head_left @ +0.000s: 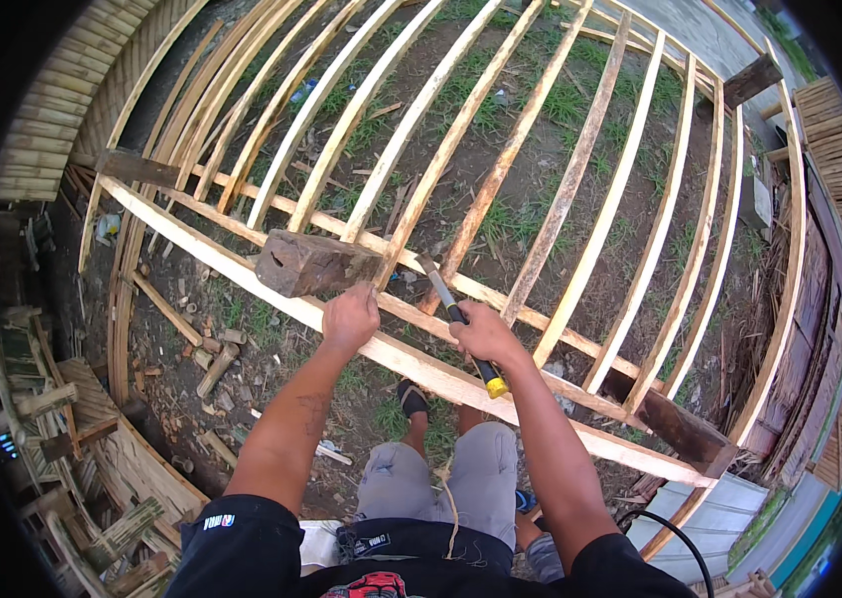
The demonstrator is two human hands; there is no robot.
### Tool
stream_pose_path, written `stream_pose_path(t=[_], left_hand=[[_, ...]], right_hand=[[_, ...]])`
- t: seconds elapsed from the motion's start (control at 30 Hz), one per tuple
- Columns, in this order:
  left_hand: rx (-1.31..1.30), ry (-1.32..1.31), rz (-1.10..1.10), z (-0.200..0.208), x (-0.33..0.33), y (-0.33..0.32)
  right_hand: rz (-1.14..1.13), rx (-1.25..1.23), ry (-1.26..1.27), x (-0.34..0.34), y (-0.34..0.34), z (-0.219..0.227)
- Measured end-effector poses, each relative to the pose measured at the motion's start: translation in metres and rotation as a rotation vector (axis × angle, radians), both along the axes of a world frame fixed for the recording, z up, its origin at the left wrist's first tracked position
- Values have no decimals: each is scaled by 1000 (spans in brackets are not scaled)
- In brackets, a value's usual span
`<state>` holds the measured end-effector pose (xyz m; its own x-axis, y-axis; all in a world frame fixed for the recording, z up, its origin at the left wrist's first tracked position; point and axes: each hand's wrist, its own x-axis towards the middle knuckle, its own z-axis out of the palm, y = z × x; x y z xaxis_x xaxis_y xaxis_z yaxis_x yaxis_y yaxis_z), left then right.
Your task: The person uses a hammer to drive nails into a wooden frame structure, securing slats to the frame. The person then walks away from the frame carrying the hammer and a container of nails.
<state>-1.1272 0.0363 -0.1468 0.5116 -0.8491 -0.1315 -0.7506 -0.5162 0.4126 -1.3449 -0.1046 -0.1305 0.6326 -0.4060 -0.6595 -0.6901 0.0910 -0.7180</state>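
My right hand (486,332) is wrapped round the black-and-yellow grip of a hammer (454,304). The hammer's head points up and away, over a long rail of the wooden frame. My left hand (351,317) is closed, its fingertips pressed together at the right end of a thick dark wooden post (311,263). What those fingers pinch, if anything, is too small to name. The post's sawn end faces left, and it rests across the front beam (431,374). A pale rail (401,312) runs just beyond my left fingertips.
Many slats (531,149) stretch away from me across the frame, over grass and soil. Dark post ends stand at the right corner (685,429) and left corner (137,167). Bamboo offcuts (217,369) litter the ground at left. Grey metal sheets (720,518) lie at lower right.
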Motion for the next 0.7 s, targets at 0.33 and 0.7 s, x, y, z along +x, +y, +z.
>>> stream_pose_path(t=[0.33, 0.7], left_hand=[[-131, 52, 4, -4, 1, 4], [-156, 21, -18, -4, 3, 4]], right_hand=[[329, -53, 253, 93, -11, -160], [511, -220, 272, 79, 9, -191]])
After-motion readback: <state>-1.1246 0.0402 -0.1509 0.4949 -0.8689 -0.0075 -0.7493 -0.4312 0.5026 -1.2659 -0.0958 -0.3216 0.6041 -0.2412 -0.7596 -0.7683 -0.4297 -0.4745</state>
